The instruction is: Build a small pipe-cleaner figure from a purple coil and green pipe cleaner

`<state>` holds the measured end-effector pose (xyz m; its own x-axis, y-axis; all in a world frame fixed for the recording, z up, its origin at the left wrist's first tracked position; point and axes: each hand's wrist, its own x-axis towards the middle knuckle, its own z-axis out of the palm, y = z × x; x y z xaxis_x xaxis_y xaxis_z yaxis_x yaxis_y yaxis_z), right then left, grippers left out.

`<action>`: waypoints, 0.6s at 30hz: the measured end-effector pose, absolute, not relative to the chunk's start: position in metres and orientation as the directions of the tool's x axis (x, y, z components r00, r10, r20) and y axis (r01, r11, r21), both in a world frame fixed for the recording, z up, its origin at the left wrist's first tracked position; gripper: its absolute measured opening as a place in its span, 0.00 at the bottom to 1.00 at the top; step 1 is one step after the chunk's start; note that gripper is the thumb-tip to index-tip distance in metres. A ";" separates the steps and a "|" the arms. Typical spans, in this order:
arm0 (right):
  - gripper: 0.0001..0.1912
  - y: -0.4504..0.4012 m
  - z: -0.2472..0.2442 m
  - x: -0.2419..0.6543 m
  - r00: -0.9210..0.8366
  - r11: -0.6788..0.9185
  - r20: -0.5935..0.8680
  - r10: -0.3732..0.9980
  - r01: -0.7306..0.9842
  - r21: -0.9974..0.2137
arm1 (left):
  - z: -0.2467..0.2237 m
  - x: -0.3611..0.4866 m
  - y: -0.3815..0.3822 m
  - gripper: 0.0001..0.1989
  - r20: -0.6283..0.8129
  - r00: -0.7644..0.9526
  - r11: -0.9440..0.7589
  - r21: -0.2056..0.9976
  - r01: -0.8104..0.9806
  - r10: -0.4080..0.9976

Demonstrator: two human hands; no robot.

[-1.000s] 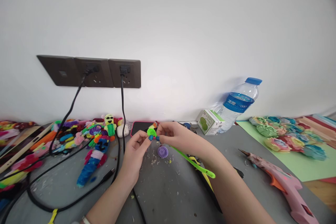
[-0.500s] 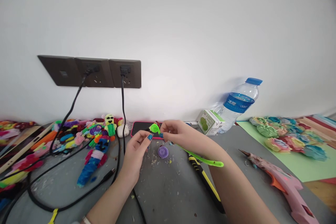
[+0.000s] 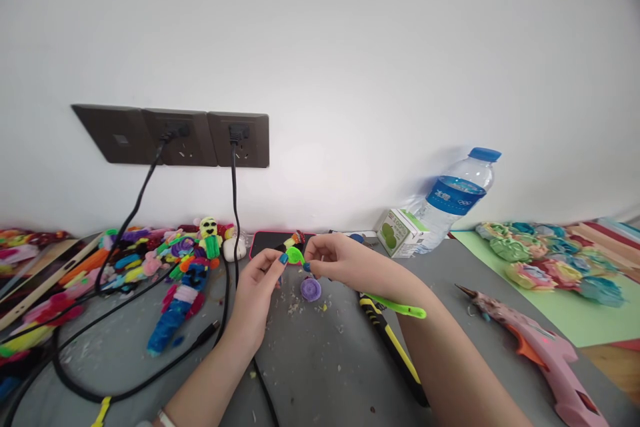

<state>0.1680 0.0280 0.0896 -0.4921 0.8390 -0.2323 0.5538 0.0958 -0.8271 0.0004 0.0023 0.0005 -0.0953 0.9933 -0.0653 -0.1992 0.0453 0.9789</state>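
A bright green pipe cleaner (image 3: 400,307) is bent into a small loop at one end, and its long tail shows beneath my right forearm. My left hand (image 3: 257,287) pinches the loop's left side between thumb and fingertips. On the other side, my right hand (image 3: 333,257) is closed on the pipe cleaner just right of the loop, its fingers partly hiding it. Below the hands, a purple coiled disc (image 3: 311,289) lies on the grey table (image 3: 320,360) among small scraps.
Yellow-black pliers (image 3: 393,347) lie by my right forearm, a pink glue gun (image 3: 543,353) farther right. A water bottle (image 3: 453,200) and small box (image 3: 400,233) stand by the wall. Colourful pipe-cleaner pieces (image 3: 135,263) and black cables (image 3: 165,373) spread at left; a phone (image 3: 265,241) lies behind.
Both hands have come slightly lower with the green loop. The loop now looks narrower and tilted, and my right fingers have shifted a little.
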 end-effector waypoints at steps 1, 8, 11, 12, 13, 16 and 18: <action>0.02 0.028 0.089 0.168 -0.487 0.093 -0.229 0.843 0.551 -0.829 | 0.002 0.001 0.002 0.15 -0.059 -0.097 0.039 0.980 -0.196 0.994; 0.01 0.030 0.083 0.169 -0.461 0.091 -0.200 0.864 0.535 -0.840 | 0.007 0.002 0.002 0.15 -0.045 -0.094 0.026 0.981 -0.193 0.995; 0.02 0.031 0.082 0.169 -0.461 0.093 -0.193 0.866 0.529 -0.843 | 0.005 0.001 0.002 0.15 -0.051 -0.079 0.035 0.980 -0.194 0.996; 0.02 0.031 0.082 0.169 -0.461 0.094 -0.192 0.866 0.528 -0.844 | 0.004 0.001 0.002 0.15 -0.055 -0.074 0.040 0.980 -0.194 0.996; 0.02 0.031 0.083 0.169 -0.461 0.093 -0.192 0.866 0.527 -0.845 | 0.003 0.000 0.002 0.15 -0.060 -0.068 0.046 0.980 -0.194 0.996; 0.02 0.031 0.083 0.169 -0.461 0.092 -0.188 0.867 0.519 -0.850 | 0.001 0.000 0.002 0.14 -0.068 -0.052 0.056 0.979 -0.197 0.996; 0.02 0.031 0.082 0.169 -0.465 0.094 -0.179 0.867 0.505 -0.858 | 0.002 0.000 0.002 0.14 -0.065 -0.048 0.054 0.978 -0.203 0.997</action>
<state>0.1693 0.0305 0.0823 -0.4653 0.8669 -0.1789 0.5053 0.0942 -0.8578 0.0000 0.0016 0.0015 -0.0477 0.9968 -0.0647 -0.2030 0.0537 0.9777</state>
